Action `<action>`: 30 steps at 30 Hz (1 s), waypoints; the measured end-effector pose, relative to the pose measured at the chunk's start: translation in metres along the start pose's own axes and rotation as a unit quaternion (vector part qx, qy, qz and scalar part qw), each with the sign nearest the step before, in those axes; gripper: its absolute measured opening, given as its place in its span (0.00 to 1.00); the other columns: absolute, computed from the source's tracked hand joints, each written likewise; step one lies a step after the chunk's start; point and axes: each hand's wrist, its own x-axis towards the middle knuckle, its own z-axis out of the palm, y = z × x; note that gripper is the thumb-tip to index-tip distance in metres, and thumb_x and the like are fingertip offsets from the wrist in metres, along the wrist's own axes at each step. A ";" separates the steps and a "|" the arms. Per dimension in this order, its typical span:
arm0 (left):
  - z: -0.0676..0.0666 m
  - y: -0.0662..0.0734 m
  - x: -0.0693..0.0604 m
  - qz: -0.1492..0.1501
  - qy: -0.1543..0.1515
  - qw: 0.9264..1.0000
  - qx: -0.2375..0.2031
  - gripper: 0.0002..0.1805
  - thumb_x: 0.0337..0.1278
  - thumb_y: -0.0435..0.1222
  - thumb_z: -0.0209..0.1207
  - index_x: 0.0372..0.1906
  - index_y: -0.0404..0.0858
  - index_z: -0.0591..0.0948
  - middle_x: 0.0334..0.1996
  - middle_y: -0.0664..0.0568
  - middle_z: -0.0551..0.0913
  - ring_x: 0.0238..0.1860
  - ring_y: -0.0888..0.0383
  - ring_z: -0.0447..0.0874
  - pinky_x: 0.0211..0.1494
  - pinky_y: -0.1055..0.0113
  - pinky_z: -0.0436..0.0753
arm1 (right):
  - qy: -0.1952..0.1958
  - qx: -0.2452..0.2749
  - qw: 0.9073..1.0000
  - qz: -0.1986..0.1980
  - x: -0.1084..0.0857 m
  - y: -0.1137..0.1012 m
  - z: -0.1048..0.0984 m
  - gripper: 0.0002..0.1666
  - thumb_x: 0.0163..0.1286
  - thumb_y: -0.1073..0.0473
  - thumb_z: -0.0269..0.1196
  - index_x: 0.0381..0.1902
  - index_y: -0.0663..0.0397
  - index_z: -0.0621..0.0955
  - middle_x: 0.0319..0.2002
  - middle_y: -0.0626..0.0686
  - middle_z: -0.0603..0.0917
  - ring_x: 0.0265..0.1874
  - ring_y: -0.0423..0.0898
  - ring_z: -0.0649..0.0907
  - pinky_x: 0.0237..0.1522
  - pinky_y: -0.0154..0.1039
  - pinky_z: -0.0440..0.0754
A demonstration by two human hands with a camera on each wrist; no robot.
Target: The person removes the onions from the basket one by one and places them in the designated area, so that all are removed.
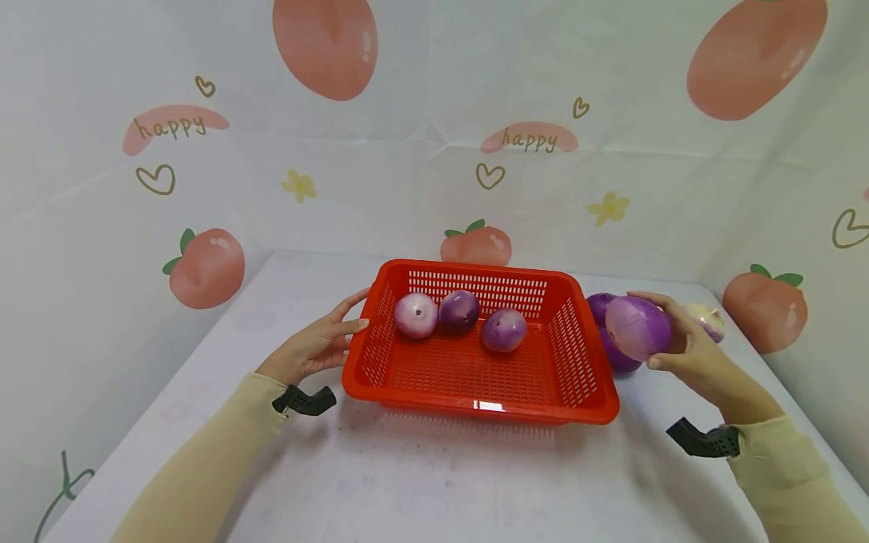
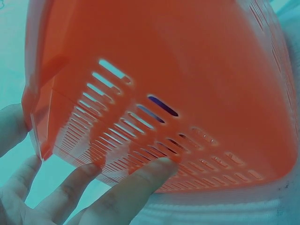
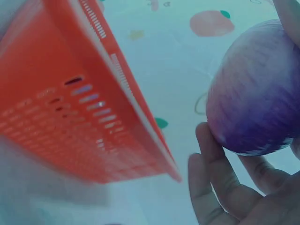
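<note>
A red plastic basket (image 1: 475,411) with slotted walls stands in the middle of the table, with three purple onions (image 1: 505,330) inside. My left hand (image 1: 315,348) holds its left side at the rim; in the left wrist view, fingertips (image 2: 161,166) press the outer wall. To the right of the basket, my right hand (image 1: 692,354) grips a purple onion (image 1: 638,328) between thumb and fingers. That onion (image 3: 255,89) is apart from the basket in the right wrist view. More purple onions (image 1: 621,358) lie behind it, partly hidden.
A pale onion (image 1: 706,320) lies right of my right hand, partly covered by it. The white table (image 1: 434,490) runs back to a wall cloth (image 1: 407,181) printed with fruit, hearts and words. A green cord (image 1: 66,483) shows at the lower left.
</note>
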 end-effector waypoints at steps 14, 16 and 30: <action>0.000 0.001 0.000 0.001 0.001 1.000 0.005 0.37 0.69 0.38 0.54 0.74 0.68 0.53 0.64 0.45 0.64 0.49 0.51 0.81 0.47 0.54 0.86 | 0.047 0.090 0.994 -0.033 -0.030 0.024 -0.028 0.36 0.72 0.63 0.56 0.72 0.48 0.56 0.63 0.47 0.65 0.57 0.37 0.75 0.52 0.29 0.80; 0.000 0.002 0.000 0.000 0.000 1.000 0.004 0.37 0.69 0.38 0.54 0.74 0.68 0.53 0.64 0.45 0.65 0.49 0.51 0.81 0.47 0.54 0.86 | 0.049 0.090 0.994 -0.023 -0.033 0.024 -0.031 0.37 0.72 0.67 0.54 0.73 0.48 0.55 0.63 0.47 0.65 0.57 0.37 0.75 0.51 0.30 0.81; -0.002 -0.001 -0.003 0.010 -0.016 1.000 -0.001 0.34 0.71 0.37 0.51 0.73 0.67 0.54 0.55 0.48 0.71 0.46 0.53 0.82 0.47 0.55 0.86 | 0.117 0.053 0.991 0.045 -0.040 0.039 -0.044 0.44 0.64 0.79 0.55 0.71 0.43 0.58 0.63 0.38 0.59 0.55 0.33 0.67 0.44 0.24 0.80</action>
